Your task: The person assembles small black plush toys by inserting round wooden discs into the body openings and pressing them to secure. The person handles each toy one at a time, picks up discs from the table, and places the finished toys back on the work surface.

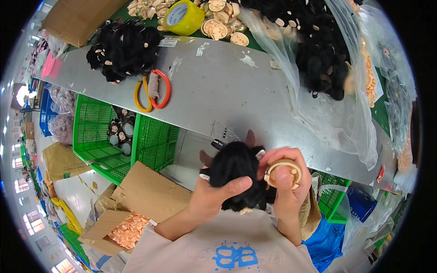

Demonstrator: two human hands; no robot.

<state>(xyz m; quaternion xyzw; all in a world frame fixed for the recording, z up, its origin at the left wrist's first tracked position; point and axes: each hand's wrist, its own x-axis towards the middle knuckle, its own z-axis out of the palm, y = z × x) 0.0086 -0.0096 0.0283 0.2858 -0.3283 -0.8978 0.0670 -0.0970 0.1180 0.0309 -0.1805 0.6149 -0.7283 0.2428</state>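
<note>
My left hand [214,195] is wrapped round a black furry plush toy [234,159], its thumb across the fur. Brown felt-like pieces and small white pieces stick out of the toy, and a black label hangs at its far end. In my right hand [291,182], close beside the plush, a round beige plastic part [272,174] is gripped with the thumb pressed on its hollow side. Some fingers of the right hand are hidden behind this part. Both hands are just in front of the metal table's near edge.
On the metal table [218,82] lie scissors [168,91] with red and yellow handles, black plush pieces [129,50], yellow tape [184,18] and beige plastic parts [218,31]. Clear plastic sheeting [327,123] covers the right side. Green crates [154,141] and a cardboard box [102,223] stand below.
</note>
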